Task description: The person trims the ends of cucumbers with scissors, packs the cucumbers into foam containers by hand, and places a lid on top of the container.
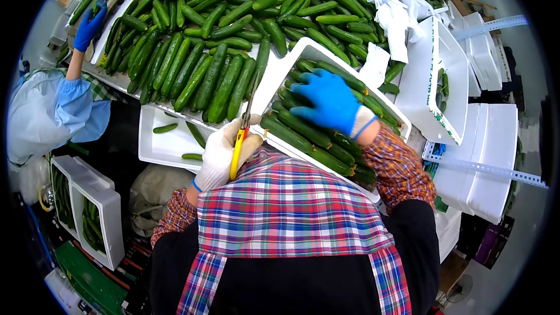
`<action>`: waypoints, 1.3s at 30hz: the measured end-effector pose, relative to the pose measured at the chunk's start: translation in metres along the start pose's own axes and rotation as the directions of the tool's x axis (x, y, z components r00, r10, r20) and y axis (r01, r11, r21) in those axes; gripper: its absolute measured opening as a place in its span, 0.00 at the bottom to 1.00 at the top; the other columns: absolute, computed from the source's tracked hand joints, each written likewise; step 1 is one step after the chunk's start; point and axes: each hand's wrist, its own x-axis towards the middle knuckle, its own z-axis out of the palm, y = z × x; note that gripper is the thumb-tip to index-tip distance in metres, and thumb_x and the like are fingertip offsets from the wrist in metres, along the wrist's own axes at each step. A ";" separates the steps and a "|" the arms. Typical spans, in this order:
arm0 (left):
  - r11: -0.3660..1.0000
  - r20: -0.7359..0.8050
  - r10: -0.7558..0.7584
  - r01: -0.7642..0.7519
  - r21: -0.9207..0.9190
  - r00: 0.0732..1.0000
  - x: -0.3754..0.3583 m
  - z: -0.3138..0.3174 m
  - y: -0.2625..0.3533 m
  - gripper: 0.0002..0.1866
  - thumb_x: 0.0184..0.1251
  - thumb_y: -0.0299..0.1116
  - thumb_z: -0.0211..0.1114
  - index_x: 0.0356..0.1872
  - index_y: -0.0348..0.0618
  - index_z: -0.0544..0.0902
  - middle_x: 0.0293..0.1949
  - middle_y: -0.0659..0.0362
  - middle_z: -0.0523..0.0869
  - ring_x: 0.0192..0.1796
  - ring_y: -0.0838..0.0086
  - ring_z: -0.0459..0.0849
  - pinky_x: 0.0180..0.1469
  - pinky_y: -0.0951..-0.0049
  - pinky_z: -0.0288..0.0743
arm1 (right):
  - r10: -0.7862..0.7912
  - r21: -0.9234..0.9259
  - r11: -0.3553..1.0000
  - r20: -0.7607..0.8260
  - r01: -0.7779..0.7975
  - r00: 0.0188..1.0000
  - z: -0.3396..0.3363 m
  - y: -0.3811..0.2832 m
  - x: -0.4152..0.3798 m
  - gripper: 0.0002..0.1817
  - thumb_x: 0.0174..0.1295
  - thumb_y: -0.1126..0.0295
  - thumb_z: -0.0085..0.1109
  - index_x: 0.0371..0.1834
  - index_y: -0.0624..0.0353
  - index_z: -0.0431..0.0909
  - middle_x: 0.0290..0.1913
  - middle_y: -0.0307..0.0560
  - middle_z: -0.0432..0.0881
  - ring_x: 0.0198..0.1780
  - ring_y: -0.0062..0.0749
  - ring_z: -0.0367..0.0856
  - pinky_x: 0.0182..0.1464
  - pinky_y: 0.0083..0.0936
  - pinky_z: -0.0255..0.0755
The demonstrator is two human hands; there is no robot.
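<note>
My left hand (216, 156), in a white glove with a blue cuff edge, is closed round a pair of scissors (238, 154) with yellow and red handles. Their narrow blades point up, away from me. In a blue glove, my right hand (329, 102) lies with spread fingers on the cucumbers (303, 129) inside a white foam box (279, 76). Those cucumbers lie side by side, and some are hidden under the hand and forearm. Left of the box, a row of cucumbers (192, 79) lies along the table's near edge, close to my left hand.
A large heap of cucumbers (251, 3) covers the table behind. Another foam box (431, 81) stands at right, near stacked white boxes (481, 157). Below the table edge sits a foam box (153, 147) with a few cucumbers. At far left a co-worker's blue-gloved hand (88, 26) is over the heap's edge.
</note>
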 end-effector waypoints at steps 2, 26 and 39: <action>1.000 -0.007 0.011 -0.011 0.018 1.000 0.000 -0.003 -0.003 0.24 0.62 0.25 0.66 0.60 0.32 0.74 0.31 0.63 0.79 0.27 0.83 0.75 0.31 0.82 0.69 | 0.027 -0.074 0.997 0.097 -0.020 0.995 0.026 -0.008 0.013 0.25 0.59 0.44 0.59 0.47 0.54 0.83 0.41 0.52 0.82 0.44 0.50 0.80 0.47 0.44 0.74; 0.695 0.015 0.358 -0.277 0.663 0.934 0.014 -0.028 0.031 0.25 0.59 0.32 0.69 0.57 0.32 0.78 0.44 0.53 0.87 0.44 0.77 0.83 0.49 0.79 0.76 | -0.094 0.101 0.992 0.145 0.079 0.985 -0.040 -0.033 -0.018 0.10 0.51 0.62 0.61 0.28 0.57 0.81 0.31 0.51 0.80 0.35 0.48 0.79 0.37 0.41 0.72; 0.658 -0.034 0.429 -0.287 0.696 0.903 0.024 -0.029 0.024 0.24 0.62 0.36 0.68 0.57 0.34 0.79 0.47 0.47 0.86 0.47 0.68 0.85 0.50 0.73 0.77 | -0.565 0.089 0.797 0.460 0.598 0.685 -0.143 -0.145 0.008 0.06 0.42 0.67 0.63 0.22 0.57 0.82 0.26 0.46 0.80 0.31 0.43 0.81 0.33 0.36 0.70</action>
